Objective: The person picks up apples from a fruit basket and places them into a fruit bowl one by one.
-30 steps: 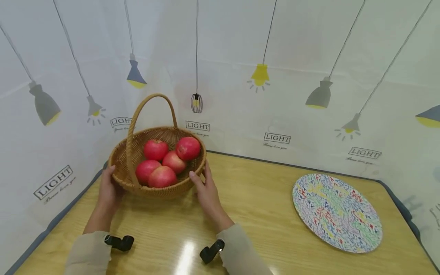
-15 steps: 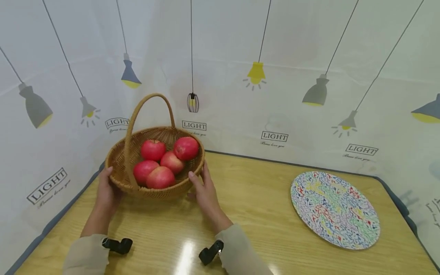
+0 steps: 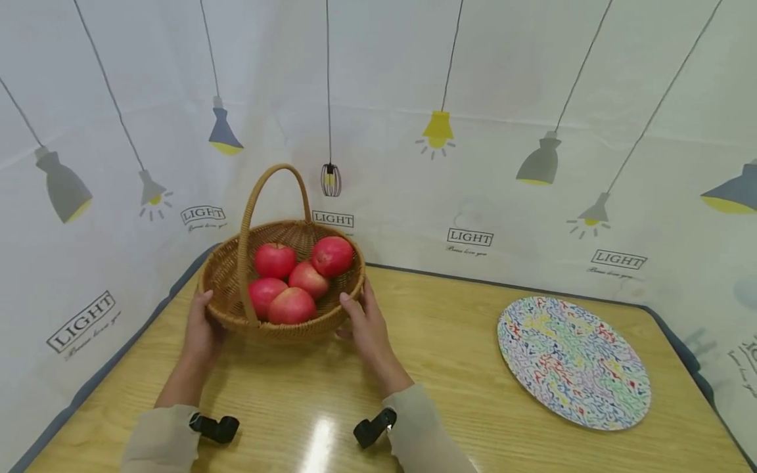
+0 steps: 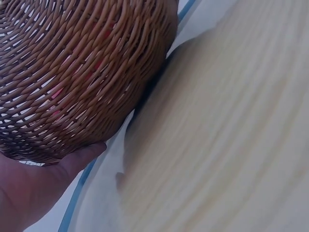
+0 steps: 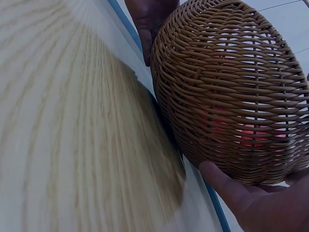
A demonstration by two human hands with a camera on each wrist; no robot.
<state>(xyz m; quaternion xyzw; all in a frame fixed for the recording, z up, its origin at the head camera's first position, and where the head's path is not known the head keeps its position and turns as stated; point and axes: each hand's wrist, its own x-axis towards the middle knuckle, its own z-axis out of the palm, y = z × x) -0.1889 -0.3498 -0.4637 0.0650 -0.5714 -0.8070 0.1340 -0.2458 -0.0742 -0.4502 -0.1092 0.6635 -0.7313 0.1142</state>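
A brown wicker basket (image 3: 278, 332) with a tall arched handle hangs between both hands, tipped toward the head camera. Inside it lie several red apples (image 3: 292, 305). My left hand (image 3: 202, 335) grips the basket's left side, its thumb up at the rim. On the opposite side my right hand (image 3: 369, 328) holds the basket, thumb by the rim and other fingers partly hidden beneath. In the right wrist view the basket's underside (image 5: 227, 96) shows apart from the tabletop, which carries its shadow. The left wrist view shows the woven wall (image 4: 82, 82) close above the left hand (image 4: 43, 188).
A round plate-like disc (image 3: 573, 364) with a multicoloured squiggle pattern lies at the right of the wooden table (image 3: 449, 407). White cloth walls (image 3: 390, 144) printed with hanging lamps stand behind and at both sides. Black wrist cameras (image 3: 215, 428) are strapped to both sleeves.
The basket and both hands have shifted a little to the right over the last half second. Earlier, the head view turned slightly. The apples keep their places in the basket.
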